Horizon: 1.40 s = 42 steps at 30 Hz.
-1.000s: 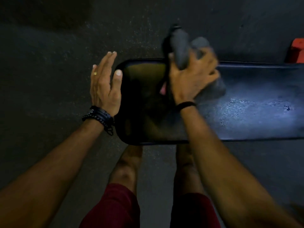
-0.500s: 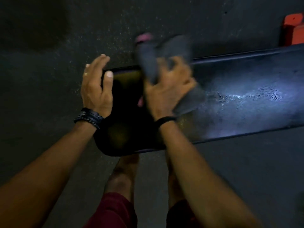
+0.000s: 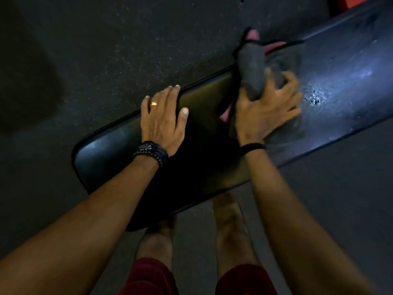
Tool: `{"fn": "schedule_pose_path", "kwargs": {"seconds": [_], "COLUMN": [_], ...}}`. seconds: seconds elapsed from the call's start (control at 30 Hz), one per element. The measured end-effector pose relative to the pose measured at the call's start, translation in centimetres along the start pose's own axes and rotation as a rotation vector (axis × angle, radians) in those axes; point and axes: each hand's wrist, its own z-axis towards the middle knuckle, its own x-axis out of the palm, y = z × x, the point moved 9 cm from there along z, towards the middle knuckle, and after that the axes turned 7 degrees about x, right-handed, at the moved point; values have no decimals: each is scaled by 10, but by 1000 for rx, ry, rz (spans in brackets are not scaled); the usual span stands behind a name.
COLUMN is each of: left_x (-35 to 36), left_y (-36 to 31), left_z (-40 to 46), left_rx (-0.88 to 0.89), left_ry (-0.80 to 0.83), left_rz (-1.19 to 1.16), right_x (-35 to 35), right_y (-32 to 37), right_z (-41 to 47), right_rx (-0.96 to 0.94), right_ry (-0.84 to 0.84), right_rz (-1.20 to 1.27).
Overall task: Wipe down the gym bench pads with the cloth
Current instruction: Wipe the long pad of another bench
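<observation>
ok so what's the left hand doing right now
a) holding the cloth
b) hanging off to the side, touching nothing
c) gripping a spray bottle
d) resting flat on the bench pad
d: the left hand lies with fingers spread on the bench pad, while the right hand grips the cloth further along it.

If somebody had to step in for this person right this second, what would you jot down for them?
Left hand: flat on the bench pad, fingers over its far edge, holding nothing.
Right hand: grips the grey cloth, bunched and pressed onto the pad.
Done: cannot tell how much has been wiped; the pad to the right of the cloth glistens, with specks on it.
Left: wipe the whole pad to be safe, including the end under the left hand.
</observation>
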Motion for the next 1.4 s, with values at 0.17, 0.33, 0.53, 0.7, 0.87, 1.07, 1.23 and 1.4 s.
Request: {"fn": "schedule_pose_path", "kwargs": {"seconds": [0.17,0.33,0.53,0.7,0.87,1.07,1.23,1.4], "left_x": [4,4,3,2,2,3,4,5], "left_y": [-1,-9,-10,-9,-9,-7,-8,-6], "left_z": [3,-5,-6,-3,-7,-7,-6,-6], "left_rx": [-15,-15,-17,-24,-16,6,3,2], "left_ry": [14,-37,-79,-80,-106,-119,-108,-106], "left_rz": [129,173,179,177,162,164,162,178], "right_x": [-22,-31,-34,-31,-34,-33,-21,-18], "right_y": [-19,-114,-126,-67,-105,-215,-123,-93], "right_z": [-159,-12,-20,-258,-195,-9,-203,-287], "right_rx": [-700,-78,335,324,601,884,803,1018], "right_ry": [446,98,-144,230,-96,-459,-112,-70], "right_rz": [176,121,70,255,495,573,528,741]}}
